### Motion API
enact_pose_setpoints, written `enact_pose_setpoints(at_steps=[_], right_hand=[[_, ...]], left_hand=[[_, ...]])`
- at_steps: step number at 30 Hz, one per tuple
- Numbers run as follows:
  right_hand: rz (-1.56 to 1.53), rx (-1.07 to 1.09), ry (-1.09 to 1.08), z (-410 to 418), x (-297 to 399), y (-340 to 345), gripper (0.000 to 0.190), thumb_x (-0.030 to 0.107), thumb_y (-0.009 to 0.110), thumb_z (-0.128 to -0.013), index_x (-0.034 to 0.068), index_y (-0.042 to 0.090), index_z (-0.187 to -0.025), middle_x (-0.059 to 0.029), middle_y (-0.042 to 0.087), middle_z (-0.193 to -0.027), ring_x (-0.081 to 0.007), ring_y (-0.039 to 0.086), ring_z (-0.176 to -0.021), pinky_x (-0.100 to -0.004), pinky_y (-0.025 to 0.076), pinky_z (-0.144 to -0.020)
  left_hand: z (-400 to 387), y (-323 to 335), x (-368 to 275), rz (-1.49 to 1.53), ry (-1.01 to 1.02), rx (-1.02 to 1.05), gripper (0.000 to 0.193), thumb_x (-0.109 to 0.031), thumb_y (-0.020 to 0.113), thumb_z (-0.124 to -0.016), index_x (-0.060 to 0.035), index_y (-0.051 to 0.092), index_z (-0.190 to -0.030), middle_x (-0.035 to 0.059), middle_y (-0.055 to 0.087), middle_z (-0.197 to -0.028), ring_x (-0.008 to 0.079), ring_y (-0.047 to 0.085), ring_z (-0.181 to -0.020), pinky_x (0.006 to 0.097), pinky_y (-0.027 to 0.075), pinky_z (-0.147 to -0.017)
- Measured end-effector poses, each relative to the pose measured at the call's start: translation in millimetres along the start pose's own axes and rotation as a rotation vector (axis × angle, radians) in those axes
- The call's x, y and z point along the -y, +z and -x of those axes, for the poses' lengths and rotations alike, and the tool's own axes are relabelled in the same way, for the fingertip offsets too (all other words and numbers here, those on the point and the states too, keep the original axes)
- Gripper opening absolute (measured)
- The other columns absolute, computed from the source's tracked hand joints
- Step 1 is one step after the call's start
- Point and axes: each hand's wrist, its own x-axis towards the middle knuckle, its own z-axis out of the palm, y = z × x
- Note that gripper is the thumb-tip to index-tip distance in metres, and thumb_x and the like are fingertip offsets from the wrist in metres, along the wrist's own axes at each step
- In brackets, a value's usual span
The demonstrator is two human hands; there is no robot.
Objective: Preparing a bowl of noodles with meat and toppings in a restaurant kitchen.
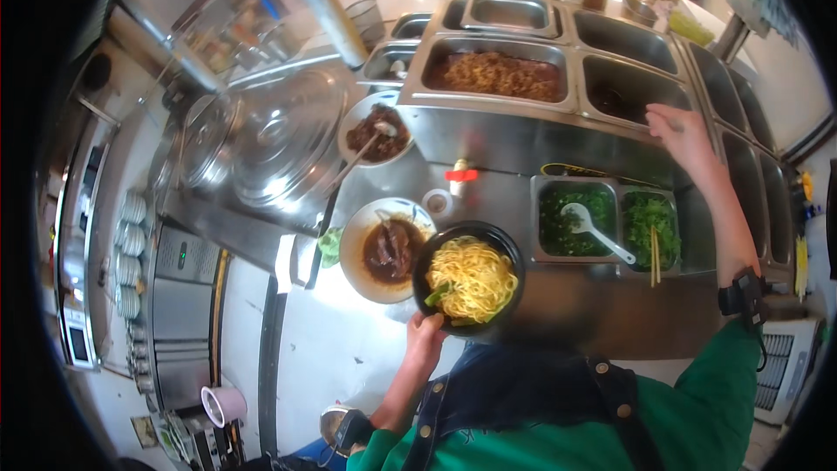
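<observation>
My left hand (425, 335) grips the near rim of a black bowl (514, 275). Yellow noodles (476, 275) with some green leaves fill it. Touching or overlapping its left side in view is a white bowl (350, 255) of brown sauce with dark pieces of meat (392, 245). My right hand (673, 131) is stretched out to the right, over the front edge of a deep steel pan (614, 95) with something dark at its bottom. Its fingers are curled together; whether anything is between them I cannot tell.
Chopped greens fill two steel tubs (579, 176), one with a white spoon (582, 219), the other with chopsticks (654, 255). Behind them stands a pan of brown minced food (503, 75). Left are a bowl of dark meat (376, 134), large lidded pots (281, 131) and a cleaver (286, 263).
</observation>
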Motion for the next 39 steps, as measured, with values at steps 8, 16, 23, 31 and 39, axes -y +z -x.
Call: enact_pose_setpoints(at_steps=[8,16,23,31,39], right_hand=[[0.298,-0.005,-0.481,14.2,-4.1,-3.1,0.018,0.007,0.064,-0.075,0.001,0.063,-0.092,-0.0161,0.063,-0.08,-0.0262,0.063,-0.068,-0.0319,0.05,-0.061],[0.047,0.0,-0.133,2.7,31.8,-25.9,0.032,0.014,0.066,-0.075,0.006,0.061,-0.105,-0.0084,0.063,-0.099,-0.0129,0.06,-0.083,-0.0253,0.046,-0.071],[-0.16,0.086,-0.845,-4.1,224.1,174.1,0.018,0.008,0.067,-0.07,0.004,0.062,-0.088,-0.0081,0.062,-0.081,-0.0222,0.061,-0.071,-0.0302,0.051,-0.06],[0.243,0.372,-0.869,-26.5,277.7,418.9,0.029,0.004,0.056,-0.073,0.004,0.053,-0.101,-0.0121,0.051,-0.093,-0.0239,0.05,-0.09,-0.031,0.051,-0.061],[0.235,0.116,-0.602,-61.3,270.0,362.7,0.01,0.011,0.057,-0.077,0.004,0.055,-0.084,-0.0122,0.056,-0.069,-0.0262,0.056,-0.054,-0.0365,0.046,-0.044]], left_hand=[[-21.2,8.6,-29.5,0.304,0.086,0.082,0.051,-0.013,0.054,-0.074,0.0032,0.04,-0.121,0.0134,0.05,-0.119,0.0252,0.051,-0.108,0.039,0.042,-0.092],[-3.9,-48.3,-77.1,0.409,0.331,-0.083,0.052,-0.015,0.053,-0.076,0.001,0.037,-0.124,0.0135,0.047,-0.122,0.0263,0.048,-0.111,0.0395,0.041,-0.093],[-23.6,-149.4,-134.0,0.483,0.51,-0.201,0.047,-0.011,0.054,-0.078,0.0017,0.038,-0.12,0.0155,0.049,-0.118,0.0281,0.052,-0.105,0.038,0.048,-0.086],[-72.5,-216.4,-176.0,0.332,0.449,-0.174,0.063,-0.022,0.059,-0.074,-0.0009,0.032,-0.127,0.0129,0.043,-0.125,0.027,0.045,-0.112,0.041,0.04,-0.093],[-89.8,-246.6,-180.6,0.387,0.322,-0.205,0.065,-0.02,0.058,-0.071,-0.0009,0.033,-0.127,0.013,0.044,-0.123,0.0279,0.045,-0.112,0.0444,0.04,-0.093]])
